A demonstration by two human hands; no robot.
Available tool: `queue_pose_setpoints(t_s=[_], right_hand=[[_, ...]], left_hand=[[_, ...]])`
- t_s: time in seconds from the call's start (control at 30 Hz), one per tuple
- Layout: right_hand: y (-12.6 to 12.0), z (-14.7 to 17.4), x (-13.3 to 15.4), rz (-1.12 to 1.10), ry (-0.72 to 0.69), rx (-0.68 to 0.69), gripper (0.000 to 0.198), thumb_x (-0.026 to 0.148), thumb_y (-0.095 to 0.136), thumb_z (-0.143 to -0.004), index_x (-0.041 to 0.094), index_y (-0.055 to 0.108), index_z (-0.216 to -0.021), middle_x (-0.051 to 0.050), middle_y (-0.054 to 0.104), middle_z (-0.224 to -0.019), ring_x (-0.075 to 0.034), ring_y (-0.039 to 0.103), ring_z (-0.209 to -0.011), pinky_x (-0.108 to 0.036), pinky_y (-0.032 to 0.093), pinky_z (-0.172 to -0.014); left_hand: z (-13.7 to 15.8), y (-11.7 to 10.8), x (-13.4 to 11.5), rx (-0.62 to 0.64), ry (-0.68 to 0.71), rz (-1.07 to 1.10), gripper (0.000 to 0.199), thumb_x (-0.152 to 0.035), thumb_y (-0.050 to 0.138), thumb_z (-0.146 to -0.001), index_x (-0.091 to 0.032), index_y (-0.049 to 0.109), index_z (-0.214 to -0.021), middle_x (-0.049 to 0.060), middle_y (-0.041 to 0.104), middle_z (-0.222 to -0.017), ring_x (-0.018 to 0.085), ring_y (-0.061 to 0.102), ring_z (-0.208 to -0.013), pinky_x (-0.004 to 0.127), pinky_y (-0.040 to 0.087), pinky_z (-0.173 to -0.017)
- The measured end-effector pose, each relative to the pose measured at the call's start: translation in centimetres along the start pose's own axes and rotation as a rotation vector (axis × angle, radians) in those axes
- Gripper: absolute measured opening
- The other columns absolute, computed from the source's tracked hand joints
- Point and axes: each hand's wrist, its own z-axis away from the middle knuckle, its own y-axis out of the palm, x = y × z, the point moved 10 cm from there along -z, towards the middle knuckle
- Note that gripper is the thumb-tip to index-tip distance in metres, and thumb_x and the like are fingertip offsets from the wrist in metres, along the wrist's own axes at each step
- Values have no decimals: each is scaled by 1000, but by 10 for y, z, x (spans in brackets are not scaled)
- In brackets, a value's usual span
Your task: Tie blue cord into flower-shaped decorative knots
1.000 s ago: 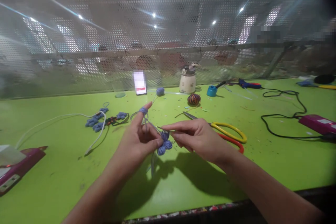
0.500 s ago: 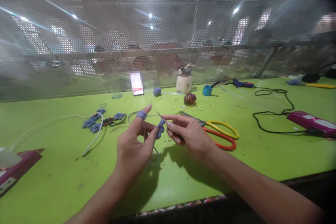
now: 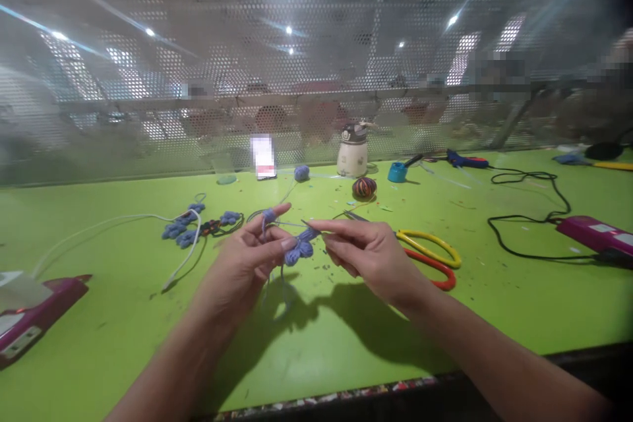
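Between thumb and fingers, my left hand (image 3: 247,254) pinches a small blue-purple crocheted flower (image 3: 299,252) above the table. Yarn of the same colour wraps its raised index finger and stretches across to the right. My right hand (image 3: 363,247) is closed in a pinch on a thin crochet hook (image 3: 307,223), whose tip meets the yarn at the flower's upper edge; most of the hook is hidden by the fingers. A loose tail of yarn hangs below the flower. Farther back lies a small blue-purple yarn ball (image 3: 301,173), with a strand running toward my left hand.
Scissors with yellow and red handles (image 3: 430,247) lie beside my right hand. Crocheted blue flowers (image 3: 180,231) and a white cable (image 3: 198,234) are at left. Behind stand a phone (image 3: 264,157), a bottle (image 3: 353,155), a multicoloured yarn ball (image 3: 364,188) and a blue pot (image 3: 397,173). Power strips flank both sides.
My left hand has tilted over, its index finger lower, and the flower now faces more toward me with its petals spread. The right hand has shifted slightly right with the hook.
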Motion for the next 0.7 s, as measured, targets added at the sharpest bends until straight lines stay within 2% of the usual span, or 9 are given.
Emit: queue_pose_setpoints(t_s=[0.13, 0.23, 0.37, 0.53, 0.7], right_hand=[[0, 2, 23, 260, -202, 57, 32, 12, 54, -88, 19, 75, -112, 1, 56, -64, -10, 46, -58, -23, 37, -53], [4, 4, 34, 422, -322, 128, 37, 6, 50, -88, 17, 73, -114, 0, 63, -68, -10, 48, -59, -24, 38, -56], [11, 8, 42, 657, -454, 209, 37, 5, 49, -90, 15, 71, -117, -1, 63, -67, -10, 49, -58, -23, 37, -56], [14, 11, 42, 811, -506, 252, 37, 4, 47, -91, 15, 71, -116, -1, 56, -64, -12, 49, -57, -23, 34, -54], [16, 12, 40, 836, -508, 268, 37, 3, 47, -90, 13, 71, -116, -1, 53, -65, -12, 47, -56, -23, 33, -53]], left_hand=[[0, -4, -9, -10, 79, -64, 49, -10, 84, -64, -13, 71, -111, 0, 69, -66, 10, 59, -61, 21, 45, -62], [1, -5, -11, -22, 96, -91, 46, -10, 84, -63, -13, 73, -107, 0, 69, -65, 11, 59, -61, 23, 46, -64], [4, -3, -12, -33, 110, -124, 41, -11, 84, -62, -14, 74, -102, 1, 69, -66, 12, 59, -62, 26, 47, -66], [3, -4, -10, -36, 110, -178, 40, -12, 84, -62, -14, 75, -102, 1, 68, -66, 12, 58, -62, 25, 46, -67], [-1, -8, -6, -16, 95, -246, 40, -15, 84, -64, -15, 74, -103, -1, 66, -66, 11, 58, -62, 25, 46, -66]])
